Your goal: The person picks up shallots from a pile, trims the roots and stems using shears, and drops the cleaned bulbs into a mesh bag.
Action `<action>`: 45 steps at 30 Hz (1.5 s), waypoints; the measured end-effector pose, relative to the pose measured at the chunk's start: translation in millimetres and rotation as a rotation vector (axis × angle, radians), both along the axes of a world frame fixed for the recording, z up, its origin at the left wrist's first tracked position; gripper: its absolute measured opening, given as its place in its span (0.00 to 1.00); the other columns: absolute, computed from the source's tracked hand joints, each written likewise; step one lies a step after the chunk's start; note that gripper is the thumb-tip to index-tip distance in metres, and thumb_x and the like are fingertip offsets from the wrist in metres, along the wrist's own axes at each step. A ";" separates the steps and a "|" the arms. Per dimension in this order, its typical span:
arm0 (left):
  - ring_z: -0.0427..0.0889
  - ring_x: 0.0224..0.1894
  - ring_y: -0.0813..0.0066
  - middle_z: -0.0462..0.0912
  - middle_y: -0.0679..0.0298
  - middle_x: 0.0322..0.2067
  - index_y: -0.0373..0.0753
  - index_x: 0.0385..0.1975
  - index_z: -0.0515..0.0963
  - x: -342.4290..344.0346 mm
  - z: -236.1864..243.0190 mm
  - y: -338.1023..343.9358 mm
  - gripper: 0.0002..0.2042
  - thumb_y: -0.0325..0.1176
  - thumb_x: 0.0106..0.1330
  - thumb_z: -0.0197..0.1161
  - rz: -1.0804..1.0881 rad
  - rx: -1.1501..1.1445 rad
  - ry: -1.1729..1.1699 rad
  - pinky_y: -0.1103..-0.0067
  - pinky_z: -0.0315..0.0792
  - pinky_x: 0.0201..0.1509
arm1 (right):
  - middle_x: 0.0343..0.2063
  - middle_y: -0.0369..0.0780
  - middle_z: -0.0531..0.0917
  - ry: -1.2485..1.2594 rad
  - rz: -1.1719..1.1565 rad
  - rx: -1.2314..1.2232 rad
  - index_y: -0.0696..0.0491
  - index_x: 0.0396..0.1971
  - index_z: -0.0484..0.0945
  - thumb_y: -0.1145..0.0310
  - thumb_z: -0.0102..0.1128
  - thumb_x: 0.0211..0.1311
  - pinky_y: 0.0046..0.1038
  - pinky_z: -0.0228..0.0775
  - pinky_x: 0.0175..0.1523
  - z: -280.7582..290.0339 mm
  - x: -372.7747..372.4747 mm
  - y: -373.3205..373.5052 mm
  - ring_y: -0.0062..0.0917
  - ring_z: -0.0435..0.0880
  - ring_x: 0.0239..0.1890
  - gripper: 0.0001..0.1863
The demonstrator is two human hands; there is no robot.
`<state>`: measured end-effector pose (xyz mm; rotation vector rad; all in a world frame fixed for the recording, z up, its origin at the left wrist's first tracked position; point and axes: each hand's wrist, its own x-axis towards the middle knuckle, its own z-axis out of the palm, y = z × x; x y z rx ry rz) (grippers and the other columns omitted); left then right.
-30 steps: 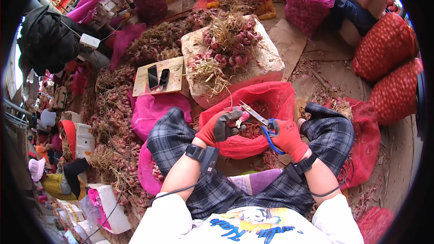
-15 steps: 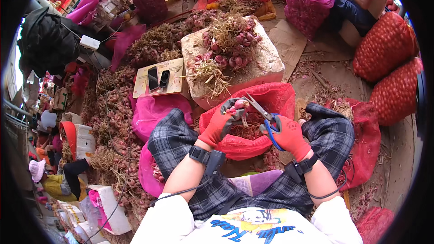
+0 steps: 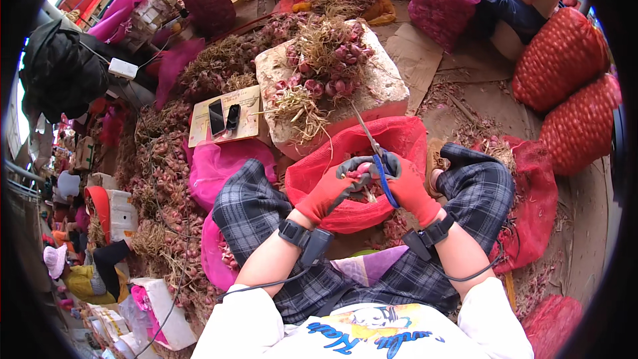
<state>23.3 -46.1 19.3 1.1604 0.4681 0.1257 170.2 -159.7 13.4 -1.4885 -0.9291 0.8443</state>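
"Bulb, small, rounded, pinkish-purple, apparently a shallot: lying where?"

"Between both hands, above the mouth of an open-topped red mesh bag. Pinched by the left hand, in a red glove with dark-coated fingers curled in tightly, leaving little gap."

"And on the other side?"

"Hooked on the right hand, gloved alike: slim, steel-bladed scissors with blue loop handles. Fingers bent round the loops, with tips near the bulb; too crowded to tell whether touching."

"Handling?"

"Probably light and firm, with thin dry skin likely to flake and slide under the glove coating. Best gripped round the fat middle, with mild pressure to avoid bruising. As for the scissors, likely stiff and fairly light; best held by the loops, well clear of the blades."

"Pointing which way?"

"With the bulb, hard to say: too much hidden by the gloves to tell root from neck or trace a long axis. With the scissors, plain: lengthwise from the right palm up the view and slightly left, tips away from the body, toward a pale, blocky foam slab bearing dry-stemmed purple shallots."

"Blades apart?"

"Seemingly almost together, rising clear of the bulb, not around it."
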 end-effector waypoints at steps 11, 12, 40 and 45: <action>0.75 0.41 0.79 0.74 0.69 0.38 0.40 0.54 0.67 -6.6 3.1 3.9 0.17 0.39 0.68 0.50 0.067 -0.335 -0.036 0.80 0.73 0.46 | 0.22 0.33 0.78 0.544 0.036 -0.141 0.56 0.36 0.75 0.68 0.64 0.54 0.16 0.66 0.21 8.6 8.4 -0.5 0.11 0.72 0.19 0.12; 0.75 0.42 0.79 0.74 0.69 0.39 0.40 0.53 0.67 -9.0 -0.3 5.1 0.18 0.42 0.68 0.49 0.070 -0.197 -0.057 0.77 0.72 0.49 | 0.22 0.33 0.78 0.544 0.041 -0.139 0.56 0.36 0.75 0.68 0.64 0.54 0.16 0.66 0.21 10.2 6.4 -0.5 0.11 0.72 0.19 0.12; 0.76 0.41 0.73 0.75 0.61 0.46 0.38 0.55 0.66 -16.7 -15.5 30.1 0.21 0.37 0.63 0.56 0.161 -0.711 -0.414 0.82 0.72 0.37 | 0.33 0.45 0.79 -0.769 0.025 -0.161 0.53 0.39 0.74 0.45 0.62 0.48 0.37 0.70 0.39 23.1 -2.2 -21.1 0.39 0.80 0.36 0.28; 0.76 0.41 0.76 0.73 0.64 0.46 0.39 0.57 0.64 -18.9 -6.1 31.5 0.21 0.38 0.65 0.54 0.116 -0.362 -0.408 0.83 0.72 0.37 | 0.26 0.42 0.80 -0.804 -0.026 -0.115 0.52 0.32 0.76 0.52 0.67 0.46 0.34 0.70 0.34 17.4 1.1 -23.6 0.36 0.80 0.29 0.21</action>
